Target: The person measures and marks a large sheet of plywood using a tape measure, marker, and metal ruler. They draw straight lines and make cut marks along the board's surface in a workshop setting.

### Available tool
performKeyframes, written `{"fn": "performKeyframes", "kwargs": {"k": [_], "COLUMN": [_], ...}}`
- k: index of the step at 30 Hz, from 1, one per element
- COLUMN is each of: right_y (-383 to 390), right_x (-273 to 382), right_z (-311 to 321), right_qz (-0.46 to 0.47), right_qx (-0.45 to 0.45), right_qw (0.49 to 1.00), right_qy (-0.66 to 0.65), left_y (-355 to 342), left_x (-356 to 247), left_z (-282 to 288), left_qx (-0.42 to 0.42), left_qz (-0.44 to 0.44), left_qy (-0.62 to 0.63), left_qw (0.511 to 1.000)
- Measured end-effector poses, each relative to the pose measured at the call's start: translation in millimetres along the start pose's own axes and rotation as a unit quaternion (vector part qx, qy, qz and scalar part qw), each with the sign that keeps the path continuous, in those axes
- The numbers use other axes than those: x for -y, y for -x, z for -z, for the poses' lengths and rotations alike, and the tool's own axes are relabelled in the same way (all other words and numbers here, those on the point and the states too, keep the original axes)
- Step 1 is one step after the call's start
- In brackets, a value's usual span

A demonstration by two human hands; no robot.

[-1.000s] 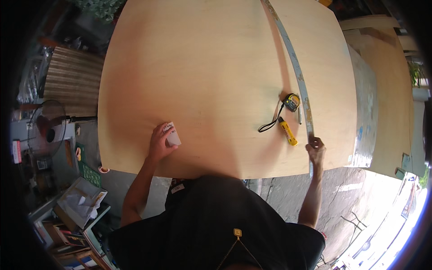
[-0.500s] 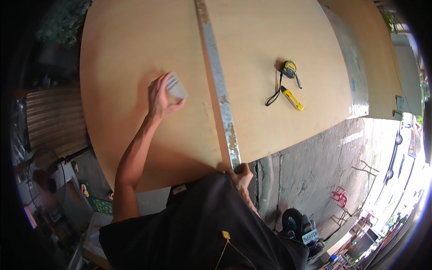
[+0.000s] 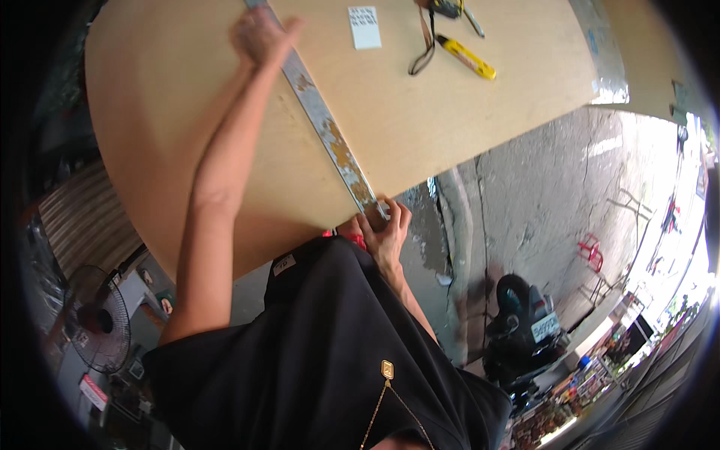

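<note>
A long metal straightedge (image 3: 319, 109) slants across the plywood sheet (image 3: 465, 127), from the near edge towards the far left. Its grey face is worn, with rust-brown patches thickest at the near end. The right hand's (image 3: 388, 236) grip is closed around that end, at the sheet's near edge. The left hand (image 3: 262, 41) lies over the bar farther up, thumb spread; blur hides how firmly its grip is closed. The step in hand seems to be positioning the straightedge; the next move probably calls for keeping both ends steady while fine-tuning its angle. A yellow cutter (image 3: 469, 58) lies right of it.
</note>
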State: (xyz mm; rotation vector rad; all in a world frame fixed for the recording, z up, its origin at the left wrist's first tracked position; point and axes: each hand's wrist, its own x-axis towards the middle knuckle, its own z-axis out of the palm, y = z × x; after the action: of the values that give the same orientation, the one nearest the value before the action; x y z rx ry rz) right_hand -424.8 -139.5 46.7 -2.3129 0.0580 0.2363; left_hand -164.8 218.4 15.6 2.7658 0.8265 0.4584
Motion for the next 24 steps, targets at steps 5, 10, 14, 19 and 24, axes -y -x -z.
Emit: {"fn": "performKeyframes", "kwargs": {"k": [5, 10, 14, 19, 24], "right_y": [-5, -16, -16, -11, -13], "right_x": [-2, -4, -12, -15, -16], "right_z": [2, 4, -4, -8, -11], "right_qz": [-0.002, 0.006, -0.005, 0.000, 0.009], "right_qx": [0.020, 0.015, 0.008, -0.004, -0.013], "right_qw": [0.995, 0.997, 0.996, 0.997, 0.996], "right_qy": [-0.102, -0.076, -0.083, -0.076, -0.091], "left_y": [-12, -1, -4, -6, -6], "left_x": [56, 21, 44, 37, 44], "left_z": [-34, -7, -23, -18, -24], "left_qx": [-0.047, -0.030, -0.081, -0.068, -0.086], "left_qz": [0.063, 0.084, 0.054, 0.057, 0.042], "left_qy": [-0.090, -0.045, -0.070, -0.083, -0.083], "left_qw": [0.993, 0.995, 0.993, 0.993, 0.992]}}
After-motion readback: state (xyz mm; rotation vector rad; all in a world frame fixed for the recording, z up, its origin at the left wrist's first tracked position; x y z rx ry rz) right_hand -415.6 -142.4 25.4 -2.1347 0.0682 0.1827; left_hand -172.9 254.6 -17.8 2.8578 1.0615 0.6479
